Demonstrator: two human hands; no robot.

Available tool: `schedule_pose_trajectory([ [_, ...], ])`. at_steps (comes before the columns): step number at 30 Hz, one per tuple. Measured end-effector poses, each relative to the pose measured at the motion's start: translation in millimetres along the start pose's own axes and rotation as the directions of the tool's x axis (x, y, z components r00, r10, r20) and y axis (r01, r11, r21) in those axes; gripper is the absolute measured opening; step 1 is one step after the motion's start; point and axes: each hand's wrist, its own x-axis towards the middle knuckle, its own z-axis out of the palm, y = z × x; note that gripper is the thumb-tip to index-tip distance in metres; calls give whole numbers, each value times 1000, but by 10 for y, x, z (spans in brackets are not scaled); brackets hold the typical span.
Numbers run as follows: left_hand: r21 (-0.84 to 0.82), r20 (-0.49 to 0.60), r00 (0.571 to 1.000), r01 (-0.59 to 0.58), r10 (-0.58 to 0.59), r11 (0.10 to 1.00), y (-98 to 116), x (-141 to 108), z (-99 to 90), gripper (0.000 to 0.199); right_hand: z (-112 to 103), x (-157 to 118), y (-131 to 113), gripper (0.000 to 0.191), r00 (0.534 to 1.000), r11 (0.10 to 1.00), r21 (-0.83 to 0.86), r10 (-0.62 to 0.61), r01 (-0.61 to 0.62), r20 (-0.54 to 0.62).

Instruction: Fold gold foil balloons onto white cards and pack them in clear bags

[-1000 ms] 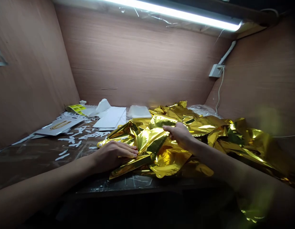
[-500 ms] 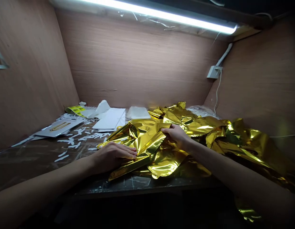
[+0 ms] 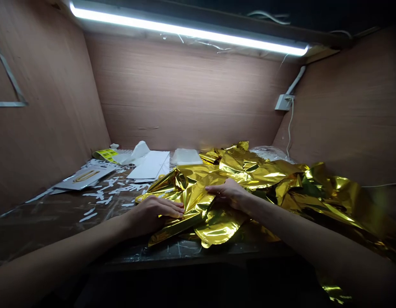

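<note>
Shiny gold foil lies crumpled across the middle and right of the table, some of it hanging over the front edge at the right. My left hand is closed on the foil's left part, with the fingertips pressed together on a fold and the thumb hidden. My right hand grips the foil to the right of it, its index finger stretched along the surface and the other fingers curled underneath. Between the two hands the foil is creased, and a rounded flap hangs toward the table's front edge.
White cards, a printed card, a yellow label sheet and scattered white strips lie at the left. Behind stand a translucent stack and clear plastic. A socket box is on the right wall.
My right hand has moved slightly left and down along the foil, its index finger now more extended. My left hand stays at the same fold. The view has tilted up slightly.
</note>
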Motion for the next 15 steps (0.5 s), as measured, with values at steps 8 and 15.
schedule_pose_trajectory([
  [8, -10, -16, 1000, 13, -13, 1000, -35, -19, 0, 28, -86, -14, 5, 40, 913, 722, -598, -406, 347, 39],
  [15, -3, 7, 1000, 11, -11, 1000, 12, 23, -29, 27, -208, -134, 87, 21, 572, -104, -741, -569, 663, 591],
])
